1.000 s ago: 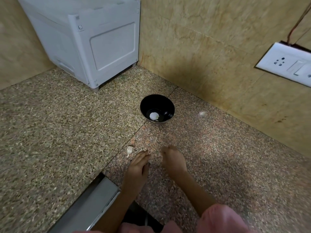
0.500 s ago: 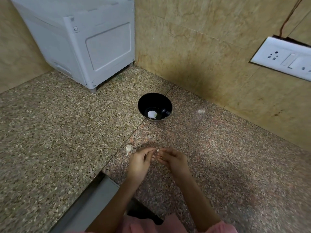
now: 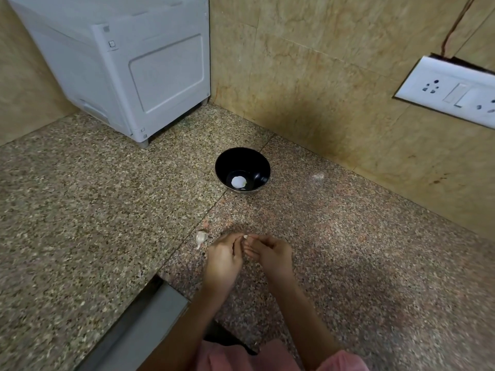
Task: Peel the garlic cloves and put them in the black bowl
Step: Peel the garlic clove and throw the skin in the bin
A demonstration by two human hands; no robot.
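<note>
At the far left a white appliance [image 3: 134, 68] is standing in the corner on the speckled tabletop [image 3: 80, 210]. A grey metal panel [image 3: 139, 330] is running along the near edge below it. To its right, an unpeeled clove [image 3: 201, 238] with a papery tail is lying on the tabletop just beside the left hand [image 3: 223, 259], not touching it.

The left hand is hovering low over the tabletop with its fingers curled. Its grip is closing narrowly on a small garlic clove [image 3: 245, 236], of which only a white tip is showing. The right hand [image 3: 273, 254] is meeting it from the other side, and its grip is pinching the same clove between curled fingertips, so both hands are holding it together.

Farther back, well apart from the hands, the black bowl [image 3: 227, 162] is sitting upright near the tiled wall, and a peeled clove [image 3: 238, 181] is resting in its bottom. Right of the bowl a pale flake [image 3: 318, 176] is lying on the tabletop. At the far right a white switch plate [image 3: 450, 92] is hanging on the wall.
</note>
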